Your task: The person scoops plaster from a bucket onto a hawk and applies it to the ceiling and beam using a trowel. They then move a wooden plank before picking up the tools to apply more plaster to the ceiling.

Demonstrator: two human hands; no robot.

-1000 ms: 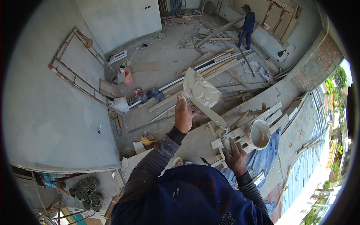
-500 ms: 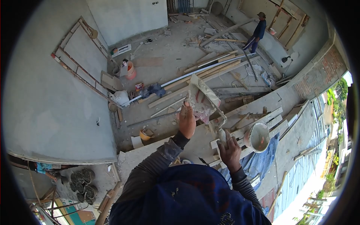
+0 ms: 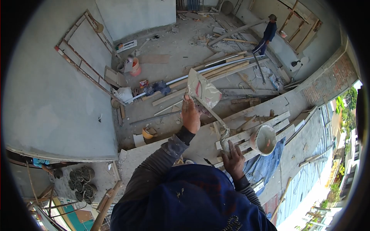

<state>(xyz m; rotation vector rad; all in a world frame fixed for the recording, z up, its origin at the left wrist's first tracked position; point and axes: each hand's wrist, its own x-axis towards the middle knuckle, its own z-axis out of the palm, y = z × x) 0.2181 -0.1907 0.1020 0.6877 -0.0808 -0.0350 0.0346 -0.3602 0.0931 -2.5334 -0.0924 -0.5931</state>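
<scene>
Two hands are up in front of the person, high above a littered floor (image 3: 169, 50). The left hand (image 3: 190, 115) has its grip closed on the underside of a hawk (image 3: 203, 91), which is held tilted with its mortar-smeared face toward the camera. The right hand (image 3: 232, 157) has its grip wrapped tight round the handle of a trowel (image 3: 216, 117). The trowel's blade runs up and left as a thin line, and its tip meets the hawk's lower edge.

A second ago the blade showed its broad face under the hawk; now it is seen almost edge-on. Since half a second ago the hawk has risen a little and turned more face-on, showing a red streak on its surface. The right hand has sunk slightly and drawn nearer the body, while the left hand keeps the same hold.

Just beside the right hand a bucket (image 3: 265, 139) stands near the right end of the planks (image 3: 250, 133). It is in the same spot as before. A blue tarp (image 3: 266, 163) lies under the planks' near edge. Far off, by the wall at the floor's far right corner, a co-worker (image 3: 268, 34) in blue stands. An orange pail (image 3: 135, 67) sits near the floor's left edge.
</scene>
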